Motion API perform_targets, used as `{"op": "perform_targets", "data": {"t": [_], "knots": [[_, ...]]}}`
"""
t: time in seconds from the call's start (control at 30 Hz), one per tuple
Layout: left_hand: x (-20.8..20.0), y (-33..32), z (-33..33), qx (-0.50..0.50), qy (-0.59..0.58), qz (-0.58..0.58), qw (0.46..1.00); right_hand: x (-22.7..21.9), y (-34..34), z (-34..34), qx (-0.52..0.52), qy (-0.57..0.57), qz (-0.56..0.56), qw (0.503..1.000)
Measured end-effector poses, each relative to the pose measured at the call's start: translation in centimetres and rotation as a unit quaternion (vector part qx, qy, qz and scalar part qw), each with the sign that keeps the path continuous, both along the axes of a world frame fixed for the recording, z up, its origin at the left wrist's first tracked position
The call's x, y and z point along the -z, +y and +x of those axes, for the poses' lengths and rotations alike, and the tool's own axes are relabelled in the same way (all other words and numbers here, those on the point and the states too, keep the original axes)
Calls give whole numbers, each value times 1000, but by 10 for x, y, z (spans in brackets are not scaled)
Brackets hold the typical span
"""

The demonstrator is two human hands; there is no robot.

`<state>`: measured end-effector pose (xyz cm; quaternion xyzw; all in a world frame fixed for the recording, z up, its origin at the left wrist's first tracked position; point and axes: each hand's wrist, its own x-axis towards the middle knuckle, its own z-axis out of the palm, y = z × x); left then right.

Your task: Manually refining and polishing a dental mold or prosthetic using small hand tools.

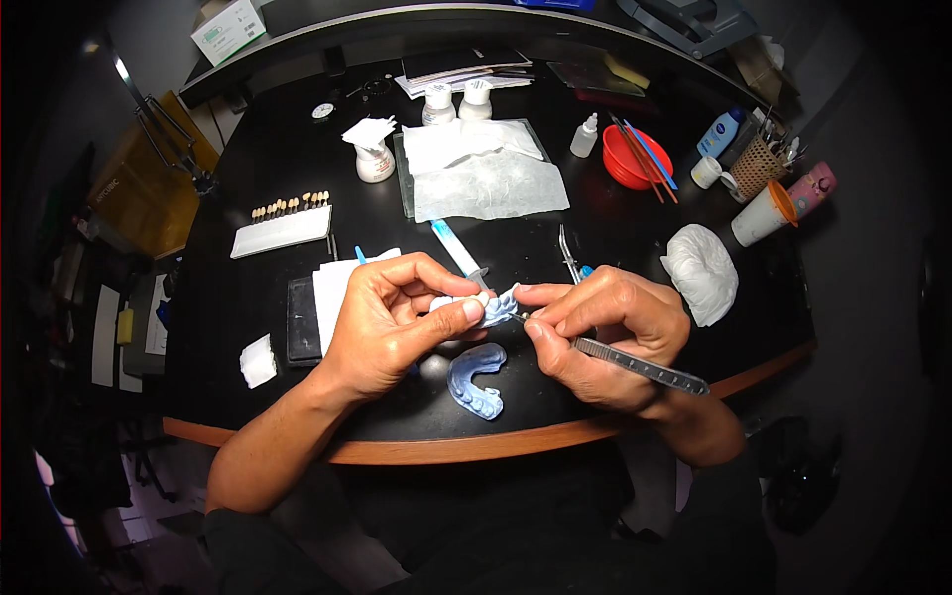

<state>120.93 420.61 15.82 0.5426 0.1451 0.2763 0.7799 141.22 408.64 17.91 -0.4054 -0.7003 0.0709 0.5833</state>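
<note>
My left hand [382, 322] pinches a blue-grey dental model [501, 308] between thumb and fingers above the near part of the table. A whitish part shows at the thumb. My right hand [615, 332] is closed pen-style around a slim metal scalpel [647, 367], its flat handle marked like a ruler. The tool's tip points left at the model's right end; whether it touches is too small to tell. The right forefinger reaches along that end. Below both hands, a second horseshoe-shaped blue dental model [474, 387] lies on the black table [535, 392].
A syringe [456, 250] lies beyond my hands, near a glass slab with white sheets [491, 183]. A tooth shade guide [283, 230] and jars [374, 162] stand left. At right are a red bowl [630, 164], a crumpled white wad [702, 275] and an orange-rimmed cup [762, 220].
</note>
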Motion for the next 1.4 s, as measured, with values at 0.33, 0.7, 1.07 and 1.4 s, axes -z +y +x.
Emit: {"op": "perform_targets", "data": {"t": [0.33, 0.7, 1.07, 1.4], "knots": [[3, -1, 1, -5, -10, 46, 999, 5, 3, -5, 19, -6, 12, 1000], [6, -5, 3, -27, -27, 78, 996, 5, 4, -5, 25, -23, 19, 999], [6, -3, 1, -15, -31, 64, 997, 3, 3, -4, 21, -15, 16, 1000], [0, 0, -1, 3, -10, 62, 998, -2, 3, 0, 5, -16, 15, 1000]]}}
